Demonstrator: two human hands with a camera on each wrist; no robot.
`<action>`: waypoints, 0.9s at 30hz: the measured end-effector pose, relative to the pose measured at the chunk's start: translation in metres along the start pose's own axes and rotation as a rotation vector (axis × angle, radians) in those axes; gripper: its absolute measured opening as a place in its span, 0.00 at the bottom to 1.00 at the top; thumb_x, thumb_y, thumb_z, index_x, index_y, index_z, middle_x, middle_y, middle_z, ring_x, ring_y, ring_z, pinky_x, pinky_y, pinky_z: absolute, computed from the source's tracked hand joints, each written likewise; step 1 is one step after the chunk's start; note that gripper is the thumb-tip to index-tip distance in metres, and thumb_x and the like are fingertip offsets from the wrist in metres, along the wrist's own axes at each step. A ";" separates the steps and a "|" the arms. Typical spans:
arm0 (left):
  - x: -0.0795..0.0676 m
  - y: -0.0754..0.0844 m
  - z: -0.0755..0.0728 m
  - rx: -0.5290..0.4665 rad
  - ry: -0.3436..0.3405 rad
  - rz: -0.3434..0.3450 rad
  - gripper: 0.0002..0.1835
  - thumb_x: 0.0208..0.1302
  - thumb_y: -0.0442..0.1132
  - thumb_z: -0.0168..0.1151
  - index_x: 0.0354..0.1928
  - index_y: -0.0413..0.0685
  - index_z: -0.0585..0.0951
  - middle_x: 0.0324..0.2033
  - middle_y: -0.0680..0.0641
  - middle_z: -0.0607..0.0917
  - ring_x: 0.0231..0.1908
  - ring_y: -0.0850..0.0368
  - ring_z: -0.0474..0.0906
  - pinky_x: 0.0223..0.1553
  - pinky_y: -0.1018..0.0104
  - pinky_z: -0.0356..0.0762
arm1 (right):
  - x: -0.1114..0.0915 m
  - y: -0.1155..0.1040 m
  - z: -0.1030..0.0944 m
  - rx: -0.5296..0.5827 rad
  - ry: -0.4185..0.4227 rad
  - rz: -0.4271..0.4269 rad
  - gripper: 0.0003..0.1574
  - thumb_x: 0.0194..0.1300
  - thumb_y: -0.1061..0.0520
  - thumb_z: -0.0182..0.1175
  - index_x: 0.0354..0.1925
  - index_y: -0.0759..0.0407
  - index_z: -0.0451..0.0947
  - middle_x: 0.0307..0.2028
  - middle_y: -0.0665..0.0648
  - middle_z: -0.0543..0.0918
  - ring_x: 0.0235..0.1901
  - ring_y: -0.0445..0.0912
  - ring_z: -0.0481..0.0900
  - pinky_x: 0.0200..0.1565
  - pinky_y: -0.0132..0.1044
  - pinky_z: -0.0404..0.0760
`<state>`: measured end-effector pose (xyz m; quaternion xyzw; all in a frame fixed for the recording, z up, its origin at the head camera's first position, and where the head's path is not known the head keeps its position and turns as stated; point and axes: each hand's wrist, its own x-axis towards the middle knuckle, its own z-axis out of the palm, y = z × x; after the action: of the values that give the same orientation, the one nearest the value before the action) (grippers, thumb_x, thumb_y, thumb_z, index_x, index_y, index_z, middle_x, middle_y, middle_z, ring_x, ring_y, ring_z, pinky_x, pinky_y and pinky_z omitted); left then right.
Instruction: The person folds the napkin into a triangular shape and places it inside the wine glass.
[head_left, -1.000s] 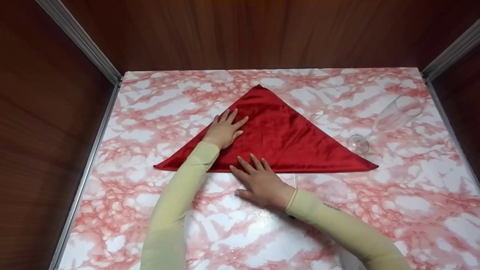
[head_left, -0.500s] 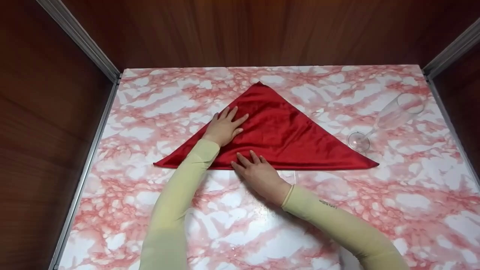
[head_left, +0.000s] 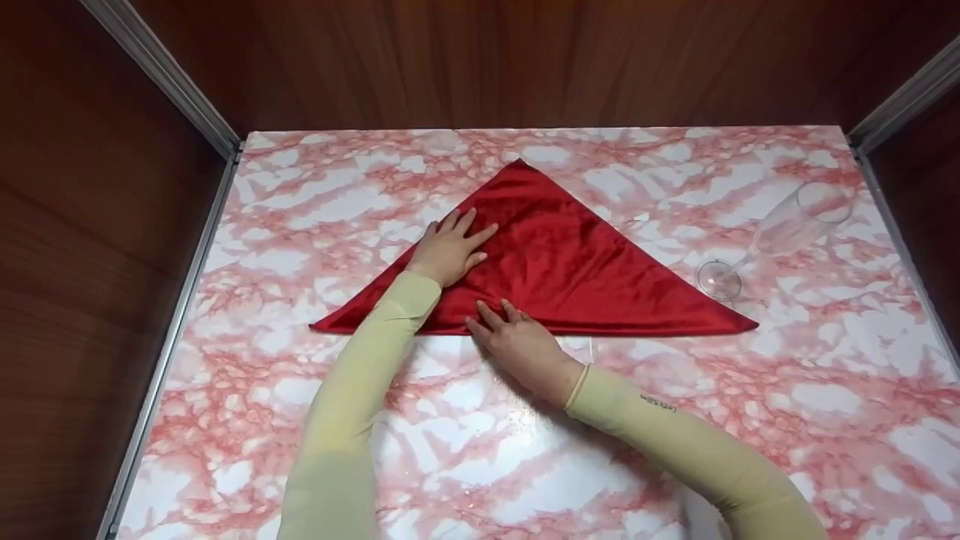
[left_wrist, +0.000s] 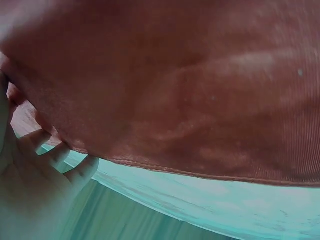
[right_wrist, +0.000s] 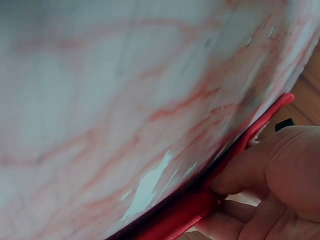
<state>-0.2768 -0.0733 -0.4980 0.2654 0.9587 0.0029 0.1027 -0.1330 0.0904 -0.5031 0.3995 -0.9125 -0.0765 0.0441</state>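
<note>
Cloth point(head_left: 570, 262), right hand point(head_left: 523, 352) now pinching edge

We saw a table point(head_left: 517, 472) with a swirly pink and white top. On it lay a red cloth point(head_left: 562, 262), a bit wrinkly, in a big triangle with its long side near us. A tall clear glass point(head_left: 786, 229) stood beside its right edge.

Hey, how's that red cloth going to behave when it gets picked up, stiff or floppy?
Likely floppy: the red cloth shows soft creases across its surface. It may be slippery, given its satiny sheen. It's probably light too, as its hemmed edge looks thin.
</note>
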 end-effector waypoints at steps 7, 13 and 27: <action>-0.008 -0.002 -0.001 0.019 0.009 0.004 0.29 0.73 0.57 0.42 0.74 0.70 0.54 0.72 0.42 0.53 0.71 0.42 0.47 0.63 0.43 0.56 | -0.004 0.010 -0.001 -0.024 0.004 -0.067 0.31 0.65 0.67 0.54 0.66 0.56 0.69 0.63 0.64 0.71 0.60 0.55 0.71 0.55 0.43 0.74; -0.023 -0.004 -0.002 0.021 -0.001 -0.018 0.27 0.76 0.51 0.40 0.74 0.67 0.55 0.72 0.40 0.55 0.70 0.42 0.49 0.62 0.44 0.59 | -0.015 0.025 0.000 0.081 0.034 -0.067 0.31 0.63 0.67 0.58 0.64 0.55 0.71 0.62 0.63 0.72 0.59 0.56 0.72 0.46 0.45 0.80; -0.070 0.016 0.001 0.061 0.005 -0.019 0.26 0.75 0.48 0.42 0.72 0.53 0.61 0.59 0.34 0.68 0.60 0.40 0.63 0.51 0.46 0.71 | -0.040 0.081 0.004 0.286 0.001 -0.151 0.36 0.57 0.72 0.59 0.63 0.53 0.74 0.65 0.58 0.69 0.64 0.53 0.65 0.59 0.45 0.70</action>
<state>-0.2101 -0.0957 -0.4840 0.2591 0.9611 -0.0269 0.0922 -0.1656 0.1744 -0.4935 0.4693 -0.8814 0.0512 -0.0186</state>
